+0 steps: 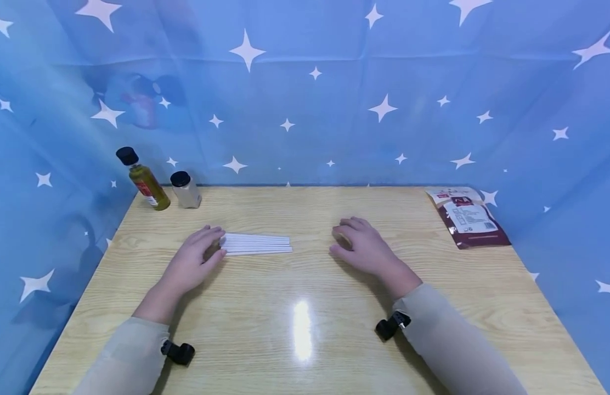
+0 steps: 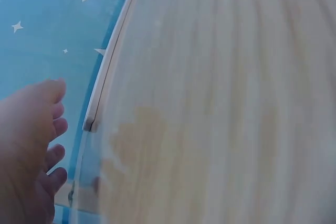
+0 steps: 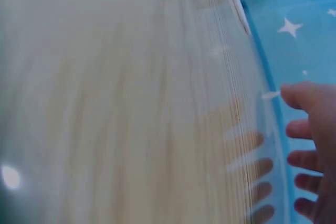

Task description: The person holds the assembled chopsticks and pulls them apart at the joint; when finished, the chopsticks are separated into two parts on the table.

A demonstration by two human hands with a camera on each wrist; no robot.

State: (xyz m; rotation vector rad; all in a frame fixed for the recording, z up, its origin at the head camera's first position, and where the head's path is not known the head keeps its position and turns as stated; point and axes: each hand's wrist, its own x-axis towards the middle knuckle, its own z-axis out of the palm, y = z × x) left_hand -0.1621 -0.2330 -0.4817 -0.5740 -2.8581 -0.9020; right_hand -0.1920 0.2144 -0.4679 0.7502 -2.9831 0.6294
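A flat row of narrow white strips (image 1: 258, 244), divided by thin dark lines, lies on the wooden table (image 1: 236, 312). My left hand (image 1: 193, 260) is at the strips' left end, with relaxed fingers and the thumb apart from the other fingers. In the left wrist view the fingertips show a gap to the slim white edge of the strips (image 2: 113, 56). Over to the right of the strips, my right hand (image 1: 361, 247) holds nothing, its fingers loosely bent and spread. The right wrist view has the strips (image 3: 236, 3) beyond that hand's thumb.
A green oil bottle (image 1: 149, 186) with a black cap stands at the back left corner, beside a small black-lidded jar (image 1: 187, 193). A maroon and white packet (image 1: 468, 216) lies at the back right edge. Behind the table hangs a blue star-patterned curtain (image 1: 325, 126).
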